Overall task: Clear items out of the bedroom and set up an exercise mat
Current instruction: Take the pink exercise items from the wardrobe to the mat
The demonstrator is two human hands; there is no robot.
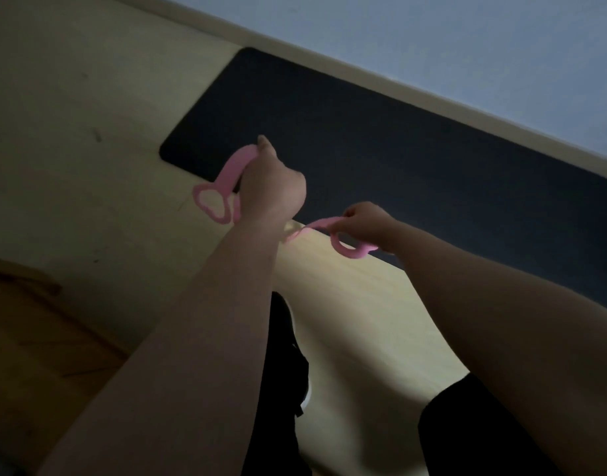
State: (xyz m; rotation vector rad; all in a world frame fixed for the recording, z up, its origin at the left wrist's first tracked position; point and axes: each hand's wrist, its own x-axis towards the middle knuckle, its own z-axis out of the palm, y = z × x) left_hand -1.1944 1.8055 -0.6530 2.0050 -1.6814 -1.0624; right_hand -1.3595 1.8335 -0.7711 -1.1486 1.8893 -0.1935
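While both grips, left hand and right hand, are closed on the pink looped elastic band, the dark rectangular exercise mat lies flat just beyond, long axis along the skirting board, its left end nearest the left hand.

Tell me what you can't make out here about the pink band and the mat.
- Head view: middle of the pink band hidden behind the left hand and wrist; one piece or two unclear.
- Head view: mat cut off by the right edge.
- Head view: right hand blurred, grip unclear.
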